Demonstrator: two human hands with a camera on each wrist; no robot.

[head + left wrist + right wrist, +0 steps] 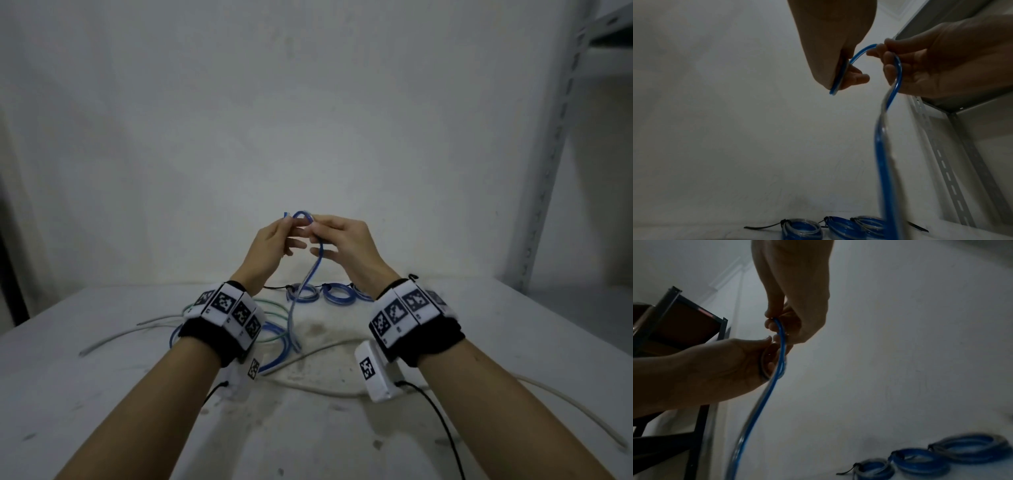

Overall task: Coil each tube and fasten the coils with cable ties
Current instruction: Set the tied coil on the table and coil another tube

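A blue tube (pixel 314 265) is held up above the table by both hands, bent into a small arch at its top. My left hand (pixel 274 245) pinches the tube's end section (pixel 838 78) between thumb and fingers. My right hand (pixel 342 241) pinches the other side of the arch (pixel 898 65), and from there the tube (pixel 764 399) hangs down to the table. Three tied blue coils (pixel 325 293) lie in a row at the back of the table, each with a black cable tie (pixel 764 226). Loose blue, green and white tubes (pixel 274 339) lie under my left wrist.
The white table (pixel 513 329) meets a white wall behind. A grey metal shelf upright (pixel 548 171) stands at the right. A long white tube (pixel 565 404) trails across the table's near right. Black cables run from the wrist cameras.
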